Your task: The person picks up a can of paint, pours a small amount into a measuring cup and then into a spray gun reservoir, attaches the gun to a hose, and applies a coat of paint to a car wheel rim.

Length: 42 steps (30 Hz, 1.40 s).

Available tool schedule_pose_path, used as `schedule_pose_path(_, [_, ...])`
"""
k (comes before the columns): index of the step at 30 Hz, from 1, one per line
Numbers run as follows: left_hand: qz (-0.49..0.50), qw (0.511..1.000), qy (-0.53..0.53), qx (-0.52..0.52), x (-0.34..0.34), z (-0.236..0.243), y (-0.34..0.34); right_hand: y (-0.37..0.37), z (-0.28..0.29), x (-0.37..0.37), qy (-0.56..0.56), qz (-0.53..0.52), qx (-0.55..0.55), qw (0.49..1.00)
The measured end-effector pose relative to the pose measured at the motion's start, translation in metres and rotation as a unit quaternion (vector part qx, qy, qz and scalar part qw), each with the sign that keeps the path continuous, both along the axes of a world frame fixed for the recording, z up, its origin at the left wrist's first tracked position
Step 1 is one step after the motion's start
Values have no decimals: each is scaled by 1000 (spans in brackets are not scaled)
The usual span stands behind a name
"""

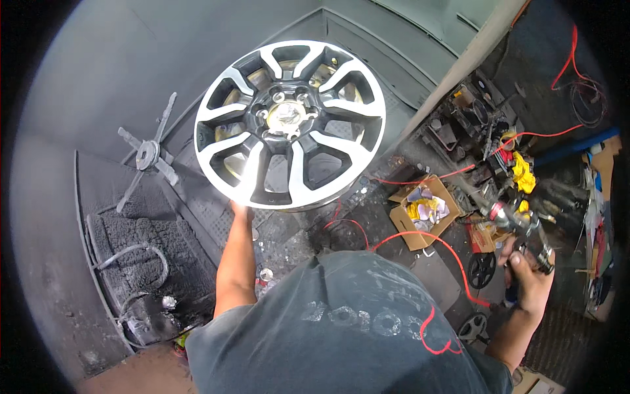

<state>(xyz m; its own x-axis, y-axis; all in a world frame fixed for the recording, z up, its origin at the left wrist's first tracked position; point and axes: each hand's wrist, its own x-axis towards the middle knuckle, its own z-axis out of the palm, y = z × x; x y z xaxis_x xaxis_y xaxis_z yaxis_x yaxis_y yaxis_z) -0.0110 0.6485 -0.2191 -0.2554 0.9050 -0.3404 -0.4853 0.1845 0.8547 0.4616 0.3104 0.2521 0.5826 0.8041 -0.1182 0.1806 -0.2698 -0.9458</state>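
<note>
A large alloy wheel [302, 177] with bright machined spoke faces and black recesses fills the upper middle, its face turned toward me. My left hand [241, 208] reaches the wheel's lower left edge; its fingers are hidden behind the rim. What else bears the wheel does not show. Out to the right, apart from the wheel, my right hand [530, 279] is closed around a gun-shaped spray tool [522, 226] with a dark metallic body and a red band. It is slightly blurred, so its exact kind is uncertain. A red hose [453, 253] runs toward that hand's wrist.
A cardboard box [420, 226] with yellow and white scraps stands on the floor between wheel and right arm. At left is a metal stand with spread arms [147, 154]. Cluttered shelves [472, 111] with a yellow cloth [523, 173] line the right. Grey walls enclose the back.
</note>
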Motion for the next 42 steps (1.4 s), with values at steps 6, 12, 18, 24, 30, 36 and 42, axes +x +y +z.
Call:
schedule_pose_path(6, [57, 998, -34, 11, 61, -1, -52, -10, 21, -17, 110, 84, -72, 988])
schedule_pose_path(12, [79, 981, -65, -167, 143, -48, -137, 9, 22, -19, 1, 62, 60, 996])
schedule_pose_path(18, [-353, 907, -70, -219, 189, 18, -170, 18, 19, -10, -23, 23, 40, 999])
schedule_pose_path(24, [-211, 949, -3, -236, 84, -53, -116, 12, 27, -13, 49, 99, 52, 993])
schedule_pose_path(30, [-39, 988, 16, -146, 20, 19, -26, 16, 23, -16, -36, -3, 56, 998])
schedule_pose_path(36, [25, 992, -3, -125, 97, 5, -65, 3, 14, -9, 4, 49, 43, 998])
schedule_pose_path(42, [-154, 957, -103, -222, 193, -7, -145, 2, 19, -16, 36, 85, 103, 990])
